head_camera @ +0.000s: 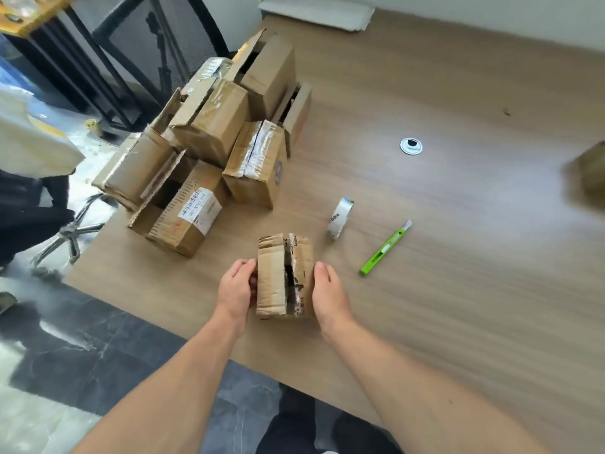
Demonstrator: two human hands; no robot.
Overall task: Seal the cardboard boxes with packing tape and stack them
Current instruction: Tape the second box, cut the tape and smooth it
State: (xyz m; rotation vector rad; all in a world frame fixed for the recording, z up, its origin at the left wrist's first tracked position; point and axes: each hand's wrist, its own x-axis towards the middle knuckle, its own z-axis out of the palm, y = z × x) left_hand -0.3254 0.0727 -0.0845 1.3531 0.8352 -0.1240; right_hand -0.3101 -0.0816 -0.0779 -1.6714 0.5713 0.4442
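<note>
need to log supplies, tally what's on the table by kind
cardboard boxes: 7 clearly seen, 6 in the pile and 1 held box between left hand and right hand
tape roll: 1
green utility knife: 1
total: 9
blurred brown thing at right edge left out

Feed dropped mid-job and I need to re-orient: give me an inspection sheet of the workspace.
Surface: wooden table, round grommet in it.
Job's things: small box upright, top flaps unsealed, gap between them; tape roll on edge to its right; box pile at left, several flaps open.
Clutter: green knife right of the tape; blurred brown thing at right edge.
Grips: left grip holds the box's left side, right grip its right side.
Cables: nothing seen.
Surroundings: office chairs, dark tiled floor.
</note>
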